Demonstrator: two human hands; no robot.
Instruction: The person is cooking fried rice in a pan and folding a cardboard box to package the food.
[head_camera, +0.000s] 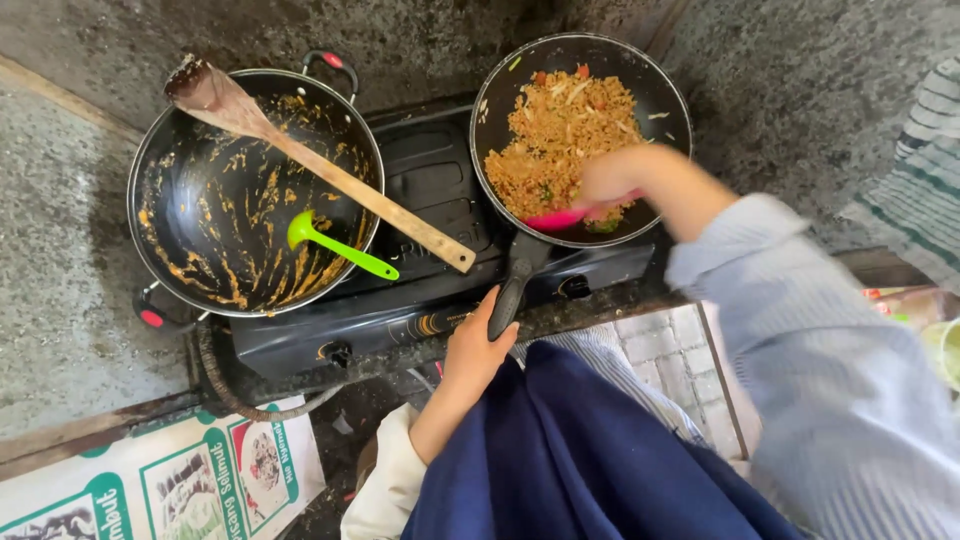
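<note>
A black frying pan full of orange fried rice sits on the right burner of a black two-burner stove. My left hand grips the pan's black handle near its end. My right hand, blurred, is over the near side of the pan and holds a pink spatula whose blade lies in the rice.
On the left burner stands a dirty black wok holding a wooden spatula and a green spoon. A grey hose runs from the stove. Striped cloth lies at the right; a printed board leans below.
</note>
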